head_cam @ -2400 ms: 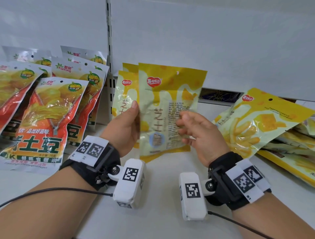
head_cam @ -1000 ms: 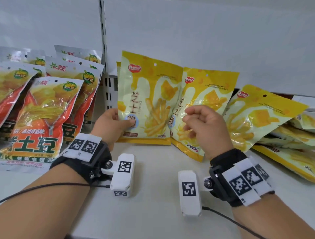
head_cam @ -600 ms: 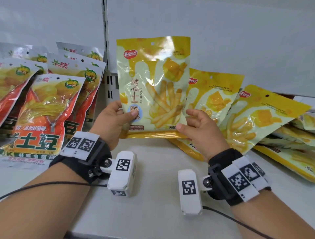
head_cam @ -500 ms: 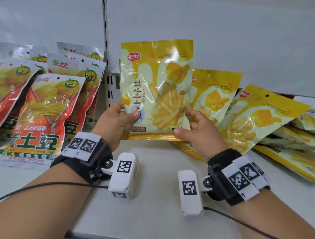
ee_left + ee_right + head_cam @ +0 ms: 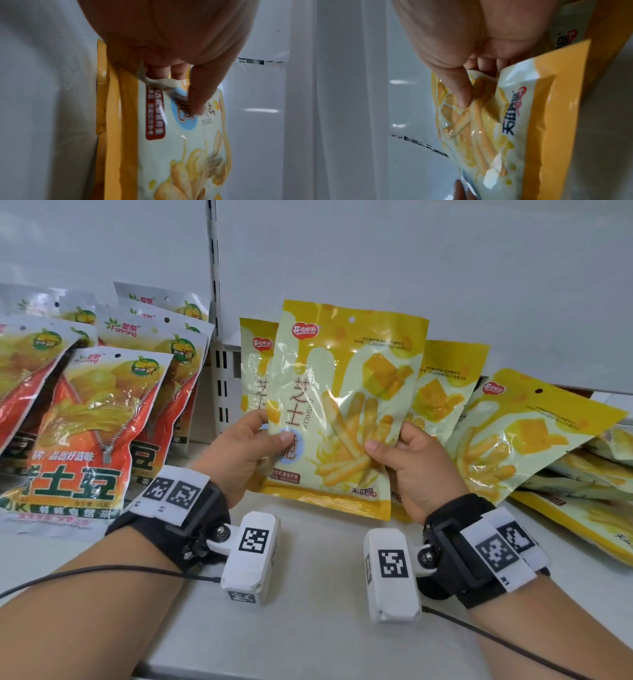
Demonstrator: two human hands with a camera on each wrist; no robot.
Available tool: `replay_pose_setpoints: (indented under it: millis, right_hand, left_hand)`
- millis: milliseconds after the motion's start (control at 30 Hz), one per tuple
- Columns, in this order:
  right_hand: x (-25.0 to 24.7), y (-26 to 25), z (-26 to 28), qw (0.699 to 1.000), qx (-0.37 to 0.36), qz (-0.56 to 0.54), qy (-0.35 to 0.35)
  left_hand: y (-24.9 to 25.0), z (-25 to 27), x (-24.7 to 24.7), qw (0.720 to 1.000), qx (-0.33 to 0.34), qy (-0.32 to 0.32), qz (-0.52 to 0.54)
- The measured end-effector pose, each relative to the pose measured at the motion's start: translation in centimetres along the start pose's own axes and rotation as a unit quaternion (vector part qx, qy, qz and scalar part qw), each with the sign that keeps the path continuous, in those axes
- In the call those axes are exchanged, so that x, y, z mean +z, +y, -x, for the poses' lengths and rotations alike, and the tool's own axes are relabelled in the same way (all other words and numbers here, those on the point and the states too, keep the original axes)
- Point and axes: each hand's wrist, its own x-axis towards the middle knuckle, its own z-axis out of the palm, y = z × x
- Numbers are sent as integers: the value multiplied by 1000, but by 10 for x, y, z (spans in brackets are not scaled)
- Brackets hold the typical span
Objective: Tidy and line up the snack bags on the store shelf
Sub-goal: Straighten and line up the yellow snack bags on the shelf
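The yellow snack bag (image 5: 342,409) is upright, face toward the camera, held just above the shelf (image 5: 308,611) in front of the back wall. The left hand (image 5: 239,453) pinches its lower left edge, thumb on the front and fingers behind; the left wrist view shows the thumb pressing the printed face. The right hand (image 5: 414,463) pinches the lower right edge the same way, thumb (image 5: 462,93) on the front. Holding both lower corners probably keeps the bag square and facing forward so that it can be set down in line.

Just behind it on the left stands another yellow bag (image 5: 255,364), and one more yellow bag (image 5: 445,385) leans behind it on the right; the held bag seems meant to stand in front of these. Farther right a tilted yellow bag (image 5: 534,433) leans over a loose pile of flat yellow bags (image 5: 592,474), likely not yet lined up. To the left, past the slotted shelf upright (image 5: 222,385), stand rows of red and orange bags (image 5: 92,426). The near part of the shelf below the hands holds nothing that would block setting the bag down.
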Motion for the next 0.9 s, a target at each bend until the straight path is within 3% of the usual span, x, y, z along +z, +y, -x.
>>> replay_pose_setpoints:
  millis: [200, 367, 533, 900]
  right_hand:
    - [2, 1, -1, 1000, -11, -27, 9]
    - [1, -3, -1, 997, -36, -53, 45]
    - [7, -2, 3, 997, -42, -62, 10]
    - [3, -11, 2, 995, -68, -70, 12]
  left_hand:
    - [1, -1, 2, 999, 10, 28, 17]
    - [2, 1, 6, 1000, 7, 5, -6]
    - [7, 1, 11, 997, 56, -1, 52]
    - [7, 1, 8, 996, 61, 23, 60]
